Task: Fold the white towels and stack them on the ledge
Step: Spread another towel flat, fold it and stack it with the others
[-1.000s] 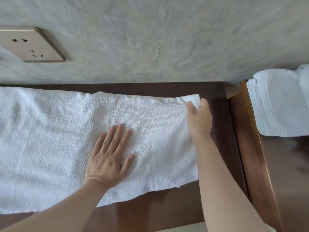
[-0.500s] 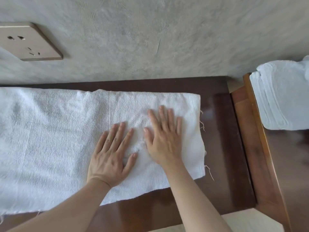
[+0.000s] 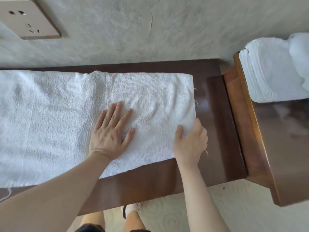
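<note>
Towel (image 3: 66,118): spread flat along the dark table (image 3: 215,124), far edge close to the wall (image 3: 167,30), left end out of frame, right end short of the table's end; frayed threads at that right edge.
Left hand (image 3: 110,133): flat on the towel near its middle, fingers straight and slightly spread, palm down; likely there to pin the cloth so it does not slide during the fold.
Right hand (image 3: 190,143): at the towel's right edge near the front corner, thumb on top, fingers curled under the hem, pinching the cloth; placed, by the look of it, to lift that end and carry it leftward over the pinned part.
Step in hand: probably the first crosswise fold, not yet made; ripples between the two hands suggest slack being drawn.
Stack (image 3: 270,71): folded white towels already piled on the lighter wooden ledge (image 3: 250,131) to the right, well apart from the open towel; count not readable.
Containers: none in view; ledge serves only as the resting place for the pile.
Socket (image 3: 28,19): on the wall, upper left, nothing plugged in.
Risk: thin hem may slip from the pinch.
</note>
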`<move>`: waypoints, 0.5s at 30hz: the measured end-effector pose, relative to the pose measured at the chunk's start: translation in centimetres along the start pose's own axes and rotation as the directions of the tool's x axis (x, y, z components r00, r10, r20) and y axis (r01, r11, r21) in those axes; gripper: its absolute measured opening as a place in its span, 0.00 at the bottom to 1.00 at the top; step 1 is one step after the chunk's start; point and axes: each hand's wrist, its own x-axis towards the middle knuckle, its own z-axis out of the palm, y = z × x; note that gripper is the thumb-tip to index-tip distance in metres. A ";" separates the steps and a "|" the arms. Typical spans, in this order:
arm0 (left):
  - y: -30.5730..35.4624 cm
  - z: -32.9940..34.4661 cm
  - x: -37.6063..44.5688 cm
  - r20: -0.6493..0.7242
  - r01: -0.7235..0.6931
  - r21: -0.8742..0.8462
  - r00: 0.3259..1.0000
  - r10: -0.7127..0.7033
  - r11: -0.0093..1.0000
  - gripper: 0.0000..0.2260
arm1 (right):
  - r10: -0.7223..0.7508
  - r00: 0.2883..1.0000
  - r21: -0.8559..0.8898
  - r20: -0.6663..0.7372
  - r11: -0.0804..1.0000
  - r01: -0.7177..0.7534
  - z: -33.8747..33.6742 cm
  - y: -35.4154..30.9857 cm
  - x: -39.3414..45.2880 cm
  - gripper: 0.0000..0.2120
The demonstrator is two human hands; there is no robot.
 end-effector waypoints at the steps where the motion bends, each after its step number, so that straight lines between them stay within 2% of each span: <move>1: 0.1 -0.2 0.0 0.008 0.003 0.002 1.000 -0.003 1.000 0.29 | 0.064 0.997 0.071 0.043 0.995 -0.067 -0.5 0.5 -0.3 0.30; 4: 0.4 -0.8 -0.2 0.045 0.004 -0.018 0.999 -0.003 1.000 0.28 | 0.186 0.954 0.293 0.235 0.922 -0.252 -1.6 1.3 -0.5 0.23; 6: 0.7 -1.3 -0.2 0.079 0.012 -0.050 0.997 -0.008 0.999 0.28 | 0.232 0.905 0.359 0.357 0.860 -0.362 -2.4 1.5 -0.1 0.17; 8: 1.4 -2.0 -0.4 0.098 0.022 -0.111 0.995 -0.011 0.994 0.26 | 0.189 0.881 0.436 0.434 0.811 -0.389 -3.1 1.9 0.5 0.13; 10: 2.7 -2.7 -1.0 0.105 -0.022 -0.208 0.993 0.045 0.978 0.27 | 0.122 0.869 0.526 0.480 0.752 -0.396 -3.9 2.0 1.0 0.12; 13: 5.6 -3.1 -2.5 0.117 -0.144 -0.291 0.976 0.185 0.946 0.34 | -0.001 0.834 0.602 0.552 0.692 -0.398 -4.9 1.9 1.2 0.14; 15: 7.4 -3.0 -3.5 0.145 -0.172 -0.288 0.965 0.220 0.942 0.39 | -0.037 0.813 0.611 0.581 0.680 -0.406 -5.4 1.9 1.4 0.15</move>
